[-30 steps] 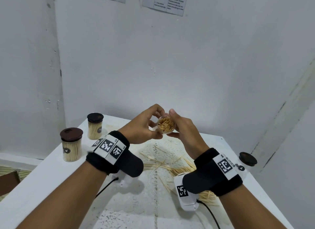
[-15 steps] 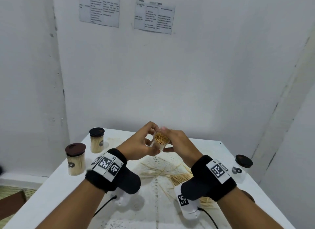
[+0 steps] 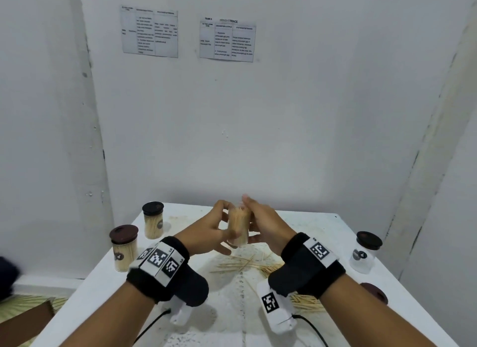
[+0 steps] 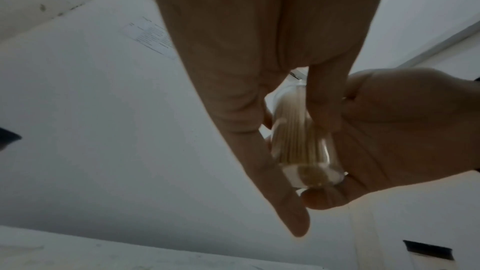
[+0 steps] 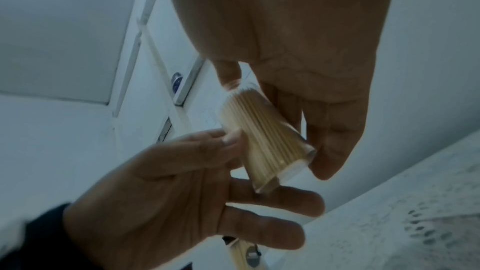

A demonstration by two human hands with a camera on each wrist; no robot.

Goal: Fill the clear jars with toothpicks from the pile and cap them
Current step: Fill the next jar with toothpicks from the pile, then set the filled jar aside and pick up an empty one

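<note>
A clear uncapped jar (image 3: 238, 228) packed with toothpicks stands nearly upright in the air over the table's back half. My left hand (image 3: 216, 230) holds it from the left, thumb on its side and fingers under its base, as the right wrist view shows (image 5: 207, 182). From the right, my right hand (image 3: 258, 222) grips it, fingers lying straight along the glass and thumb near the rim. The jar (image 4: 293, 136) sits between both hands in the left wrist view. Below lies the loose toothpick pile (image 3: 258, 266), partly hidden by my right wrist.
Two filled, brown-capped jars (image 3: 125, 248) (image 3: 153, 220) stand at the table's left edge. A capped empty jar (image 3: 365, 252) stands at the right edge, and a loose brown lid (image 3: 374, 293) lies in front of it. The white table (image 3: 309, 228) backs onto a wall.
The jar has turned from mouth-toward-me to nearly upright. Both hands stayed on it, and my view has tilted up toward the wall.
</note>
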